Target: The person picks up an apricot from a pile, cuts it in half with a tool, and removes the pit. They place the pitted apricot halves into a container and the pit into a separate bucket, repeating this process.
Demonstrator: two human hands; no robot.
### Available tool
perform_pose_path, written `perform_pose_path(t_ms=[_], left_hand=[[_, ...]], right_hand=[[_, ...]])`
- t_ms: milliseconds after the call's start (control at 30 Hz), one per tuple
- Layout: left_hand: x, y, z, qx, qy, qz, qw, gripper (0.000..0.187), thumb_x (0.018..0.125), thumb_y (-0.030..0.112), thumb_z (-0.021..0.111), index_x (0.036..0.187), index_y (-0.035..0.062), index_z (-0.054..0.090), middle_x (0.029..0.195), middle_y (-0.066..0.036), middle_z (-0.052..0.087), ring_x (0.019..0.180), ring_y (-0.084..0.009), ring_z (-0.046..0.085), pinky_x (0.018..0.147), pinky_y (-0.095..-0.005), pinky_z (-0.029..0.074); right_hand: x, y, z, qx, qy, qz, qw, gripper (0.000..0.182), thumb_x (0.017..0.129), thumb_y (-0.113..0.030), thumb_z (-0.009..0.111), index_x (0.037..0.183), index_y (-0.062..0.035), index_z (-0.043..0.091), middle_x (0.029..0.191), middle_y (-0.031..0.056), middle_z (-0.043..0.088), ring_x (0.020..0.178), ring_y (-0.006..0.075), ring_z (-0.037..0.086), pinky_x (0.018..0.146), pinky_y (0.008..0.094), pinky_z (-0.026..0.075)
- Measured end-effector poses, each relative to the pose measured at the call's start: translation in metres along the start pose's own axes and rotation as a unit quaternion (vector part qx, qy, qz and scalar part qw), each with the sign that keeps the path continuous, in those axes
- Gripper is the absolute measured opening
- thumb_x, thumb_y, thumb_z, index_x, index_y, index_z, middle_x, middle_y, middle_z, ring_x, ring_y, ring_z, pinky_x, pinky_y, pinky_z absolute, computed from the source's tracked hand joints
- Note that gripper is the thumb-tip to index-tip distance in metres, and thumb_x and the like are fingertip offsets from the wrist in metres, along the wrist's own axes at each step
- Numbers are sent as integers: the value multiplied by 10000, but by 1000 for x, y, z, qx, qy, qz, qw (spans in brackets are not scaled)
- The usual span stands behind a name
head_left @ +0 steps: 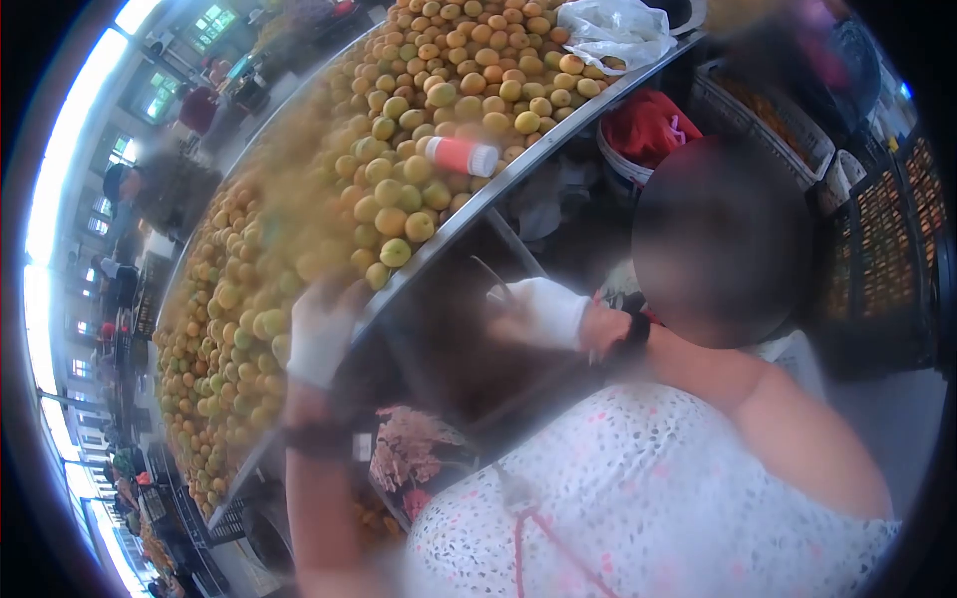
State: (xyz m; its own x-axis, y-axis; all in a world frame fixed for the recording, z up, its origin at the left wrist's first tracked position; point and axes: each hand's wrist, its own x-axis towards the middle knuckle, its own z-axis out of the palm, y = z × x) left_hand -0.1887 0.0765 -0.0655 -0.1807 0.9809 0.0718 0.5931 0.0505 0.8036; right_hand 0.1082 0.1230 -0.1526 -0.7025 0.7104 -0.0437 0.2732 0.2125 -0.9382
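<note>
My left hand (321, 334), in a white glove, reaches over the table's metal edge onto the heap of apricots (399, 194). Its fingertips are smeared by motion beside the nearest fruit, and whether they grip one cannot be made out. Off the edge, to the right, my right hand (543, 311) in a white glove is closed around a thin, curved, dark tool (489, 271), whose tip points up and left. On the apricots lies a red-and-white bottle (462, 156) with a white cap.
A metal rim (528, 164) borders the sloping table. A clear plastic bag (620, 32) lies at its upper end. Below stand a bucket with red cloth (648, 130) and black crates (887, 234). A dark blurred disc hides part of the right side. Other people are at the far left.
</note>
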Motion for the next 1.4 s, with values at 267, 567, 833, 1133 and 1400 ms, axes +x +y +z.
perform_pose_path(t_ms=[267, 567, 833, 1133, 1400], left_hand=[[101, -8, 44, 109, -79, -5, 991, 333, 932, 151, 670, 1215, -23, 650, 1004, -69, 678, 827, -130, 627, 760, -271, 520], [109, -62, 22, 108, -118, 110, 981, 365, 941, 186, 656, 1227, -38, 626, 1104, -81, 674, 988, -154, 645, 885, -265, 505], [87, -5, 22, 60, -133, -85, 986, 332, 941, 238, 658, 1180, 7, 672, 957, -32, 679, 866, -113, 617, 724, -252, 495], [55, 29, 5, 86, -151, -99, 980, 342, 952, 240, 646, 1202, 6, 662, 982, -33, 687, 822, -102, 607, 684, -241, 481], [63, 35, -2, 32, -119, -91, 988, 342, 972, 235, 619, 1226, 10, 657, 1029, -34, 694, 880, -111, 637, 744, -243, 492]], right_hand=[[5, 27, -7, -35, 17, -32, 999, 246, 854, -290, 720, 955, -72, 669, 875, 181, 703, 869, 393, 685, 781, 434, 529], [-8, 17, -31, -64, 16, -5, 998, 290, 868, -323, 704, 980, -59, 663, 873, 206, 695, 849, 425, 674, 754, 463, 531], [-5, 36, -38, -51, 77, -44, 995, 260, 884, -308, 715, 935, -65, 636, 822, 176, 678, 802, 389, 668, 738, 425, 526], [-23, -16, -90, 228, 159, 84, 957, 156, 926, -174, 682, 971, -27, 701, 763, 60, 691, 687, 112, 636, 594, 256, 499], [-35, -53, -110, 264, 158, 90, 947, 239, 963, -205, 622, 1103, -11, 635, 828, 46, 670, 697, 71, 617, 509, 192, 394]])
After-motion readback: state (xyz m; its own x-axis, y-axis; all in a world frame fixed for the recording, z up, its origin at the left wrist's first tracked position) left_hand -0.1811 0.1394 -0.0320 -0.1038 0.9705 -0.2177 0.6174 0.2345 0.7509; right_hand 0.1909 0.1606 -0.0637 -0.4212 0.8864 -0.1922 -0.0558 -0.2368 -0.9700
